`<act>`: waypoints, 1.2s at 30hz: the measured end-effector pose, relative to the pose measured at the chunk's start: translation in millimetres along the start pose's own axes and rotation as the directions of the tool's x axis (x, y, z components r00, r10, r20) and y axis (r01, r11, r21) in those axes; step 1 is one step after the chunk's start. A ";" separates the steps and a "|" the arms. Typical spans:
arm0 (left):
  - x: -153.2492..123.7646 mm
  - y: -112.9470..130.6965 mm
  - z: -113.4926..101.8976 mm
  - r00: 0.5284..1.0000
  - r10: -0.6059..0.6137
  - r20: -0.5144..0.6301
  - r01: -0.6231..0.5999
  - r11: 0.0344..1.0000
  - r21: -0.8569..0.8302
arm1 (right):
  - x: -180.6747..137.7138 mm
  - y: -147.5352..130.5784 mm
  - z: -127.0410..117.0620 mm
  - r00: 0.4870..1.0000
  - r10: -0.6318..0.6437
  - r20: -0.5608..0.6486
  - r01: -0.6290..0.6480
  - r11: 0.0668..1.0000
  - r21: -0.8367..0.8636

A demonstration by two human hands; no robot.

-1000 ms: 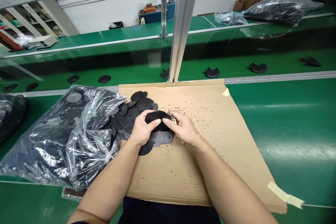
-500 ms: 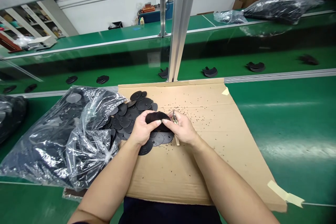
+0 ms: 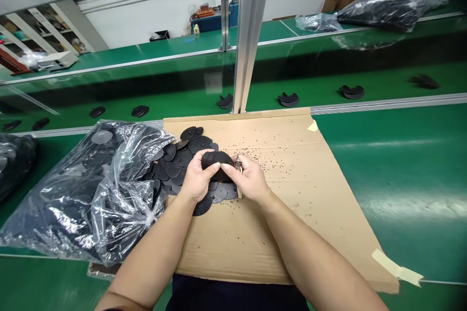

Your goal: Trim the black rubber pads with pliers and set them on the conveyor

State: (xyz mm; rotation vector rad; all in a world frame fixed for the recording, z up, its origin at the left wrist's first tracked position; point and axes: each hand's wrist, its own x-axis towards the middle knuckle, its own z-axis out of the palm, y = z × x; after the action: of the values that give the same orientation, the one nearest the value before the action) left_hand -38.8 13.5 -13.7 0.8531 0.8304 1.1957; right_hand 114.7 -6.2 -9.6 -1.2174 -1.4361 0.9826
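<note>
Clock face: I read it from above, centred on the black piece (image 3: 219, 161), with twelve pointing away from the person.
Black piece: at the centre, raised in front of the person, bowed, over the near part of the pile.
Left hand (image 3: 195, 182): clamped on the piece's nine o'clock side, thumb on top.
Right hand (image 3: 252, 180): pinching its three o'clock side, thumb tip just beside the other thumb; a small metal tool (image 3: 239, 164) is tucked in the fingers.
Pile of black discs (image 3: 183, 157): overlapping, from about six round to eleven o'clock.
Clear bag (image 3: 73, 189): bulging with dark discs, at eight to nine o'clock.
Cardboard sheet (image 3: 292, 233): under the pile, flat on the green worktop (image 3: 386, 155).
Dark crumbs (image 3: 272, 155): scattered thickest towards two and three o'clock.
Pale tape (image 3: 397, 268): on the cardboard's near corner, at four o'clock.
Metal post (image 3: 252, 34): rising towards one o'clock.
</note>
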 end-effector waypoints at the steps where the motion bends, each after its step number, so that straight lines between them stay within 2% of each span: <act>1: 0.9 1.7 0.1 0.999 -0.038 -0.017 0.037 0.999 -0.033 | -1.7 -1.2 1.4 0.999 -0.039 0.024 0.038 0.998 0.042; 4: 2.6 7.1 -0.3 0.981 -0.194 -0.006 0.192 0.975 -0.110 | -6.4 -5.6 4.8 0.982 -0.179 0.059 0.173 0.981 0.090; 8: 0.9 12.1 1.1 0.950 -0.307 0.062 0.313 0.934 -0.170 | -6.3 -8.0 6.4 0.928 -0.372 -0.023 0.369 0.926 -0.079; 13: -2.4 12.1 2.5 0.943 -0.315 0.110 0.330 0.930 -0.164 | -3.0 -6.9 5.2 0.856 -0.516 -0.034 0.503 0.846 -0.179; 17: -2.6 8.5 3.5 0.959 -0.270 0.088 0.280 0.950 -0.138 | -3.4 -5.4 4.3 0.816 -0.578 -0.005 0.558 0.789 -0.258; 20: -1.5 3.6 6.8 0.985 -0.171 0.021 0.172 0.978 -0.120 | -1.4 1.0 4.3 0.857 -0.514 -0.036 0.490 0.834 -0.255; 23: 5.1 2.2 8.7 0.984 -0.005 -0.176 -0.006 0.998 -0.058 | 5.1 14.2 2.3 0.915 -0.328 -0.236 0.298 0.942 -0.157; 24: 10.0 4.3 7.8 0.966 0.065 -0.251 -0.069 0.998 -0.006 | 7.9 19.0 1.0 0.907 -0.262 -0.329 0.234 0.965 -0.121; 26: 26.3 14.4 2.9 0.914 0.234 -0.330 -0.181 0.966 0.182 | 13.3 27.3 -2.3 0.857 -0.171 -0.486 0.162 0.985 -0.062; 28: 52.2 32.3 -5.1 0.852 0.438 -0.286 -0.262 0.831 0.490 | 17.0 32.1 -5.1 0.819 -0.157 -0.552 0.165 0.986 -0.036; 29: 68.2 43.0 -9.5 0.808 0.545 -0.222 -0.279 0.687 0.670 | 17.9 33.1 -5.8 0.815 -0.169 -0.555 0.176 0.984 -0.040; 30: 85.5 53.9 -13.7 0.761 0.634 -0.142 -0.263 0.500 0.825 | 18.4 33.3 -5.9 0.816 -0.184 -0.548 0.187 0.981 -0.052; 31: 103.2 64.2 -17.4 0.737 0.674 -0.051 -0.229 0.320 0.919 | 18.4 33.1 -5.6 0.821 -0.201 -0.535 0.194 0.979 -0.069; 32: 120.6 73.1 -20.2 0.739 0.673 0.024 -0.187 0.171 0.967 | 18.1 32.6 -4.9 0.825 -0.215 -0.523 0.200 0.976 -0.086; 34: 151.6 83.8 -22.5 0.799 0.595 0.085 -0.071 -0.047 0.996 | 17.5 31.8 -3.1 0.831 -0.238 -0.503 0.213 0.971 -0.108; 36: 175.3 83.2 -19.9 0.864 0.499 0.069 0.007 -0.149 0.989 | 17.3 31.9 -1.5 0.827 -0.253 -0.502 0.222 0.967 -0.122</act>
State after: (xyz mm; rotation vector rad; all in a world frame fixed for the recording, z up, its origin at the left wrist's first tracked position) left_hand -62.3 200.6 36.1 2.2509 2.1074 0.8271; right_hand 122.1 16.3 -37.1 -1.1921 -1.1504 0.3955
